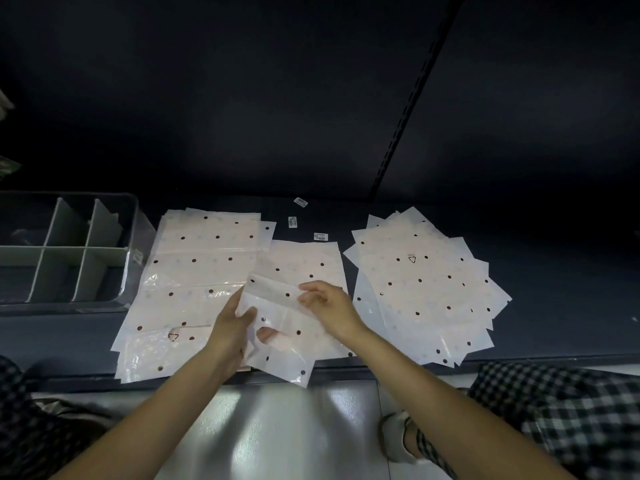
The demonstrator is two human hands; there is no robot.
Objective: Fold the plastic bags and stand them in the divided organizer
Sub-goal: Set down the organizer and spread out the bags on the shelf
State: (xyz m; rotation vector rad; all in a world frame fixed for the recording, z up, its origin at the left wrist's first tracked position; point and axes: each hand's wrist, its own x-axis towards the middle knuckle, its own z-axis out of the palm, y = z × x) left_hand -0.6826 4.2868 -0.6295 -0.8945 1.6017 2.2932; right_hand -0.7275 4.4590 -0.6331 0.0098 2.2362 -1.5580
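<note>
Holding a translucent plastic bag (277, 327) dotted with dark spots, both hands work just above the near edge of the dark surface (554, 271); the left hand (231, 327) has its grip clamped on the bag's left edge, thumb on top, fingers showing through the film underneath; the right hand (329, 306) pinches the folded-over upper flap; flat stacks of bags lie to the left (194, 271), behind (304, 261) and fanned out to the right (426, 285); the divided organizer (65, 251) stands at the far left, its visible compartments holding no bags; small labels (292, 222) lie beyond the stacks.
</note>
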